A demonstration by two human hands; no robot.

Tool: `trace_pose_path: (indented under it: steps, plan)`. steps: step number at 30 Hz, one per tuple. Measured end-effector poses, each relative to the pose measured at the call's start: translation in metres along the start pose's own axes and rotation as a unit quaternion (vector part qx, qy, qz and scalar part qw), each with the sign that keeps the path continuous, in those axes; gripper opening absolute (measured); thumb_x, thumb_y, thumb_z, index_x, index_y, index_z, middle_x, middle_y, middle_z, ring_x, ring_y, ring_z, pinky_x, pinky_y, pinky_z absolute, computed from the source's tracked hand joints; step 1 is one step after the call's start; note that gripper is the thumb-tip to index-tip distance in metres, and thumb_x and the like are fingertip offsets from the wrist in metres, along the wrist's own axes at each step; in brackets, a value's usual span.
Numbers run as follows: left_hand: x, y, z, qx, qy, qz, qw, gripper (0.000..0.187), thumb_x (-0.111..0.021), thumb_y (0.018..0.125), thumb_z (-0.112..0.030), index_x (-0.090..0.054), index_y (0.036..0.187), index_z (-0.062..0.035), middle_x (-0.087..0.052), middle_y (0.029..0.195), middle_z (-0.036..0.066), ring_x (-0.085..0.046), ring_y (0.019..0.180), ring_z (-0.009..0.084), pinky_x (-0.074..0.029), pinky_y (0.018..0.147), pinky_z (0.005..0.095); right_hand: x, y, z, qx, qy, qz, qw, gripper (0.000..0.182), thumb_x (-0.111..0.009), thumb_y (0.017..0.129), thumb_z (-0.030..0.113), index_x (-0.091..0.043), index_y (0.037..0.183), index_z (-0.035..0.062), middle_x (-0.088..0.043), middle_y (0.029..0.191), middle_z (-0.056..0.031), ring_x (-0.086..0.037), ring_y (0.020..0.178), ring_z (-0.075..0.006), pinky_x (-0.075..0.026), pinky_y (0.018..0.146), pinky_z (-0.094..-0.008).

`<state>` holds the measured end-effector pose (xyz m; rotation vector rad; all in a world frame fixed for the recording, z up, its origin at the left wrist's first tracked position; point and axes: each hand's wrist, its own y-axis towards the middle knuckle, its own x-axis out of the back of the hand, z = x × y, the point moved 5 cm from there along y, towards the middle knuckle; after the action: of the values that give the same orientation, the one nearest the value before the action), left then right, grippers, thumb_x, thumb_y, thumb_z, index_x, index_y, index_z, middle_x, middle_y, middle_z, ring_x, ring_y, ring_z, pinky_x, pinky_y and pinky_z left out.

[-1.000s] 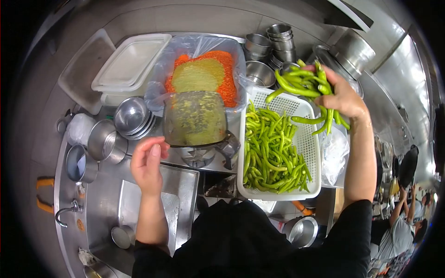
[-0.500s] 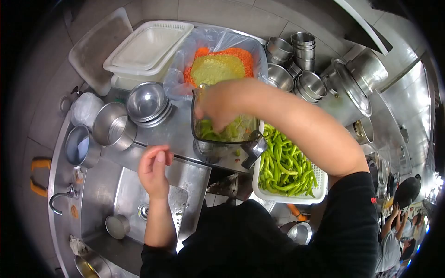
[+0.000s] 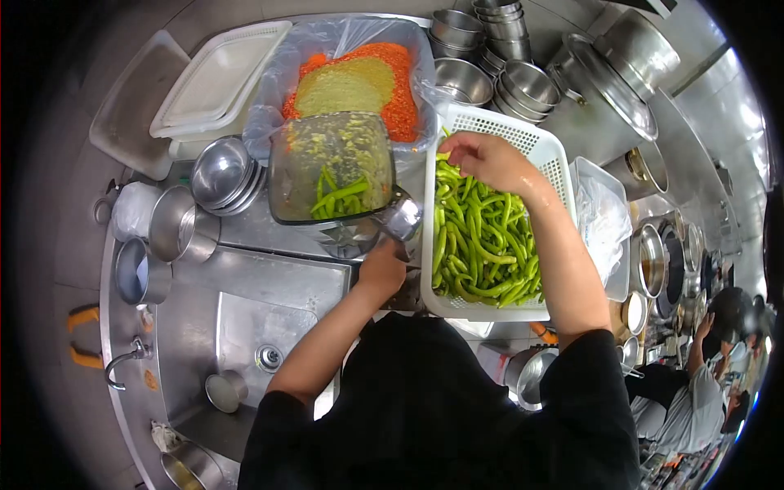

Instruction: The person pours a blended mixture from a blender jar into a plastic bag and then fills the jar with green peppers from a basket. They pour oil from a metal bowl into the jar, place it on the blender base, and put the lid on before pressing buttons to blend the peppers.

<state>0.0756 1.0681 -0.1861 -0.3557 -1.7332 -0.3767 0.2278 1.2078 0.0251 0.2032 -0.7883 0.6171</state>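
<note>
My left hand is closed around the dark handle of a clear, square blender jar. Yellowish-green bits cling to the jar's walls, and some cut green peppers lie inside it. Over the far left part of a white plastic basket, my right hand hangs with loosely bent fingers, close to the long green peppers heaped there. Its fingertips are partly hidden, and I make out nothing held in them. Behind the jar is a plastic-lined tub of chopped red and yellowish-green stuff.
Stacked steel bowls and pots stand left of the jar, above a sink with a tap. More steel containers line the back. Right of the basket sits a bag-lined bin. Another person is far right.
My right hand has left the jar and moved over the pepper basket. My left hand, open in the air before, has come to the jar's handle. The whole view has shifted too.
</note>
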Motion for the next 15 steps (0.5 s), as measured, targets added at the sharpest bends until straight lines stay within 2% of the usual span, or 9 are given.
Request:
trace_pose_path:
  steps: [1,2,4,5,8,9,11,12,15]
  plan:
    - [-0.015,0.015,0.009,0.061,-0.053,0.003,0.997,0.031,-0.054,0.093,-0.015,-0.06,0.119,0.0005,-0.065,0.114,0.013,-0.059,0.112,0.0311,-0.053,0.087,0.0367,-0.002,-0.006,-0.014,-0.037,-0.068,-0.016,0.997,0.031,-0.052,0.087,0.003,-0.063,0.117,0.0061,-0.067,0.097,-0.0058,-0.065,0.089,-0.0196,-0.052,0.082,-0.0322]
    - [-0.028,0.029,0.017,0.122,-0.106,0.006,0.987,0.041,-0.048,0.096,-0.016,-0.053,0.133,0.0015,-0.064,0.118,0.012,-0.054,0.121,0.0311,-0.052,0.092,0.0373,-0.002,-0.011,-0.025,-0.038,-0.064,-0.019,0.997,0.031,-0.052,0.087,0.003,-0.063,0.117,0.0061,-0.067,0.097,-0.0058,-0.065,0.089,-0.0196,-0.052,0.082,-0.0322]
    - [-0.026,0.061,0.009,0.026,0.073,-0.18,0.981,0.047,-0.05,0.094,-0.02,-0.049,0.135,0.0011,-0.053,0.135,0.02,-0.049,0.126,0.0332,-0.044,0.101,0.0456,0.005,-0.025,-0.057,-0.114,-0.224,-0.022,0.968,0.033,-0.057,0.087,0.012,-0.063,0.118,0.0067,-0.069,0.107,-0.0129,-0.066,0.097,-0.0292,-0.052,0.087,-0.0379]
    - [-0.029,0.069,0.009,0.044,0.054,-0.119,0.99,0.046,-0.044,0.097,-0.021,-0.046,0.138,0.0,-0.052,0.136,0.018,-0.05,0.125,0.0315,-0.041,0.103,0.0468,0.008,-0.033,-0.08,-0.146,-0.242,0.02,0.959,0.047,-0.061,0.084,0.023,-0.058,0.129,0.0083,-0.063,0.123,-0.0196,-0.061,0.11,-0.0367,-0.048,0.095,-0.042]
    - [0.048,0.077,-0.017,0.082,-0.065,0.105,0.989,0.044,-0.038,0.104,-0.029,-0.047,0.138,-0.0028,-0.056,0.132,0.013,-0.054,0.118,0.0286,-0.041,0.104,0.0393,0.019,-0.046,-0.139,-0.237,-0.269,-0.002,0.933,0.068,-0.067,0.081,0.031,-0.046,0.142,0.0098,-0.054,0.136,-0.0224,-0.056,0.12,-0.0372,-0.044,0.102,-0.0425]
    - [0.049,0.08,-0.02,0.08,-0.064,0.103,0.989,0.044,-0.038,0.104,-0.029,-0.047,0.138,-0.0028,-0.056,0.132,0.013,-0.054,0.118,0.0286,-0.041,0.104,0.0393,0.022,-0.047,-0.154,-0.262,-0.265,0.042,0.927,0.096,-0.074,0.076,0.05,-0.031,0.151,0.0082,-0.043,0.146,-0.0246,-0.048,0.13,-0.0371,-0.039,0.109,-0.0417]
    - [0.06,0.08,-0.03,-0.043,0.253,0.014,0.966,0.046,-0.044,0.103,-0.033,-0.048,0.139,-0.0039,-0.064,0.117,0.013,-0.062,0.105,0.0248,-0.05,0.091,0.0368,0.009,-0.047,-0.175,-0.273,-0.203,0.074,0.937,0.12,-0.076,0.068,0.067,-0.02,0.154,0.0061,-0.033,0.151,-0.0281,-0.041,0.137,-0.0378,-0.036,0.112,-0.0414]
    - [0.047,0.084,-0.023,-0.04,0.254,0.012,0.966,0.046,-0.044,0.103,-0.033,-0.048,0.139,-0.0039,-0.064,0.117,0.013,-0.062,0.105,0.0248,-0.05,0.091,0.0368,0.0,-0.044,-0.167,-0.279,-0.24,0.082,0.926,0.127,-0.075,0.065,0.072,-0.015,0.155,0.0043,-0.03,0.152,-0.0296,-0.037,0.139,-0.0387,-0.035,0.113,-0.0418]
    - [0.01,0.089,0.002,0.104,-0.136,0.013,0.985,0.05,-0.049,0.099,-0.034,-0.049,0.135,0.0002,-0.065,0.109,0.015,-0.066,0.09,0.0245,-0.054,0.071,0.0343,-0.04,-0.032,-0.14,-0.294,-0.326,0.081,0.895,0.135,-0.073,0.061,0.078,-0.013,0.155,0.0028,-0.028,0.152,-0.0328,-0.036,0.139,-0.0411,-0.035,0.112,-0.0431]
